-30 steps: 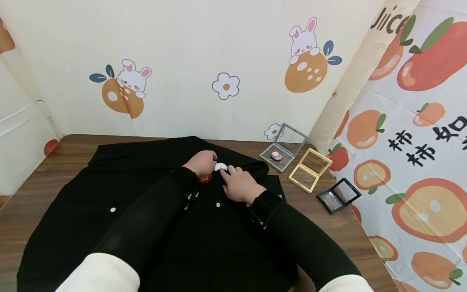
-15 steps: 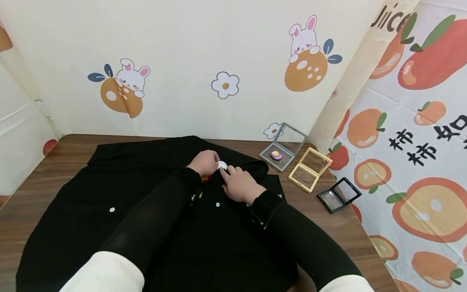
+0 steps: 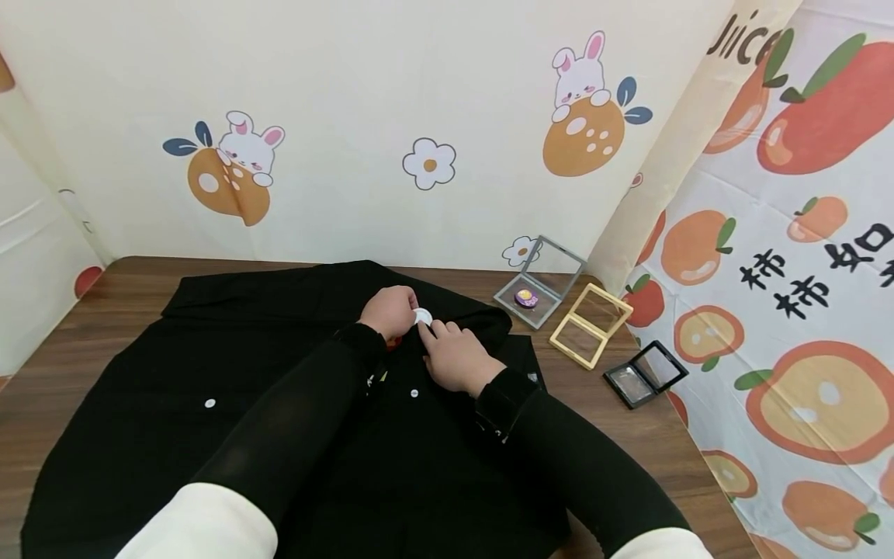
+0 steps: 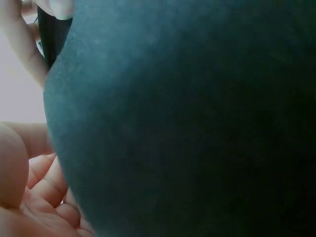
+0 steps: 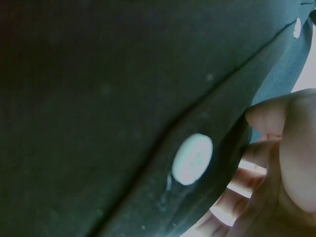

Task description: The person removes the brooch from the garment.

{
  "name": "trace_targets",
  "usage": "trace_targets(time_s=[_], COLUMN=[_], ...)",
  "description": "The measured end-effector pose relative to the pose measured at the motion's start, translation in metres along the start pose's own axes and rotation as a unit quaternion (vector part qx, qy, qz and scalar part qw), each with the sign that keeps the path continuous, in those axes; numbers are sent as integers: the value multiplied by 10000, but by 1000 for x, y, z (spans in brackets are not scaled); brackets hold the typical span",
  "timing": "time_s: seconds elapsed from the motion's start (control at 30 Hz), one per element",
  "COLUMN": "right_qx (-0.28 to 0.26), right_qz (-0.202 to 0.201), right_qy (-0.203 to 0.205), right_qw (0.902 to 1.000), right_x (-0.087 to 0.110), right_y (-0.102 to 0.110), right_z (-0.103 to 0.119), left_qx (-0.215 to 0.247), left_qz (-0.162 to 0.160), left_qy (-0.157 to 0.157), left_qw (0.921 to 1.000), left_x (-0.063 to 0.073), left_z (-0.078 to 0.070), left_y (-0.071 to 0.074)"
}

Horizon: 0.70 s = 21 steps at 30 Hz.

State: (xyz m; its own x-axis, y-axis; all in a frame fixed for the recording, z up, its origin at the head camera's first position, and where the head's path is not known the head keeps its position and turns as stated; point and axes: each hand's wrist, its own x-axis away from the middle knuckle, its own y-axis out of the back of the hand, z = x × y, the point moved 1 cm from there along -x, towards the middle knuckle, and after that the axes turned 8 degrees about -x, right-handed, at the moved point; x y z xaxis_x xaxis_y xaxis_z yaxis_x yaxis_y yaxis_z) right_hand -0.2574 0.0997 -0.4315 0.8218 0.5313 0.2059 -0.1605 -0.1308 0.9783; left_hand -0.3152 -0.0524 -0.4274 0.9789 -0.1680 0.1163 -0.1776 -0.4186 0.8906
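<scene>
A black shirt (image 3: 293,435) with white buttons lies spread over the wooden table. Near its far side, a small white round badge (image 3: 423,316) sits between the two hands. My left hand (image 3: 389,312) pinches the badge at its left edge; in the left wrist view dark cloth hides its fingertips. My right hand (image 3: 457,357) has its index fingertip at the badge. In the right wrist view its thumb (image 5: 269,116) presses the cloth edge, with fingers behind, close to a white button (image 5: 192,159). A red patch (image 3: 394,341) shows partly under my left wrist.
To the right of the shirt stand three open cases: a grey one (image 3: 513,309) holding a purple badge (image 3: 526,298), a cream one (image 3: 576,353) and a black one (image 3: 630,386). A printed cloth wall rises behind and to the right of the table (image 3: 150,268).
My left hand has shifted slightly right, covering more of the red patch, and a little more of the white badge shows. My right hand stays nearly in place.
</scene>
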Motion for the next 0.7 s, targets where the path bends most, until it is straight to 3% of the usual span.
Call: trace_targets(time_s=[0.7], right_qx=[-49], right_qz=[94], right_qy=[-55], right_qw=[9999], right_x=[-1], right_y=[-4], right_z=[-1], left_qx=[-290], left_qz=[-25], left_qy=[36], left_qw=[9996], left_x=[-2], left_z=[12], left_y=[5])
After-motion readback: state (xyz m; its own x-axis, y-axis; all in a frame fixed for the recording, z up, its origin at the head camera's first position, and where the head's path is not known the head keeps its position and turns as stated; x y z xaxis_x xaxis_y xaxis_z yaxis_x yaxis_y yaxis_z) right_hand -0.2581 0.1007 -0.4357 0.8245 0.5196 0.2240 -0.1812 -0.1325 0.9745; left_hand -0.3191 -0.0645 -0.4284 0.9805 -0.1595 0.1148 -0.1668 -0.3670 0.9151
